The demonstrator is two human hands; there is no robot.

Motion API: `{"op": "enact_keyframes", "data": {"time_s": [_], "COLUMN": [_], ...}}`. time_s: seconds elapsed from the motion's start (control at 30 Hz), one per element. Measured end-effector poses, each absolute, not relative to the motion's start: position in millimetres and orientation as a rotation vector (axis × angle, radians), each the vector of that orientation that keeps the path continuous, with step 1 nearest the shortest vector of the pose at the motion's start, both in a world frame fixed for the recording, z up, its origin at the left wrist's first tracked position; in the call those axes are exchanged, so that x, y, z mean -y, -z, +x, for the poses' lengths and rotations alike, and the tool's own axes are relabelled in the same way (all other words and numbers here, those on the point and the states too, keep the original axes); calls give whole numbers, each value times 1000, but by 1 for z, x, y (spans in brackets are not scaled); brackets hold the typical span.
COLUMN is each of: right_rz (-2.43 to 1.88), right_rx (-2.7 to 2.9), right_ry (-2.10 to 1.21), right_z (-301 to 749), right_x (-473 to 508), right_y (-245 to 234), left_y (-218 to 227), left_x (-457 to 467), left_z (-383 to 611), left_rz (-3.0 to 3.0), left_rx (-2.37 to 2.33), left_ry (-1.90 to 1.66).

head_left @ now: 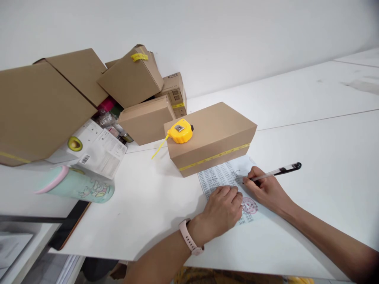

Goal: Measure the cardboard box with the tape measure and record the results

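My right hand (268, 190) is closed around a black-and-clear pen (276, 172). The pen's tip meets a printed sheet of paper (213, 173) on the white table. Rows of small text and a pink round stamp mark show on the sheet. My left hand (222, 211), with a pink watch on its wrist, rests palm down on the same sheet. Its fingers are loosely bent, and their tips are partly hidden. A cardboard box (213, 126) with yellow tape along its side stands at the sheet's far edge. On top of the box sits a yellow tape measure (181, 131).
Several cardboard boxes (130, 75) are stacked at the back left against the white wall. A mint-green bottle (77, 184) stands at the left beside a white package with an avocado picture (100, 148). Beyond the table's left edge are a drawer (38, 240) and papers.
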State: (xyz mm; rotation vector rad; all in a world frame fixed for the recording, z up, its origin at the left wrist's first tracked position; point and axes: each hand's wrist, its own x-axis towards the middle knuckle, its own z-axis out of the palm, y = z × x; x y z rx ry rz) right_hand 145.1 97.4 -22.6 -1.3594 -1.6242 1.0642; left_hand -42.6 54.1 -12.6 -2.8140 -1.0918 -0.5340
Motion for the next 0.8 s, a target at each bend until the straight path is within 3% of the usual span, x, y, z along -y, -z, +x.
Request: {"op": "enact_keyframes", "data": {"time_s": [0.8], "right_rz": [-1383], "right_rx": [1656], "right_ry": [-1013], "right_z": [145], "right_x": [-98], "right_y": [25], "left_y": [12], "left_x": [-54], "left_z": [-41], "left_rz": [-2819], "left_rx": [1097], "left_ry": [556]}}
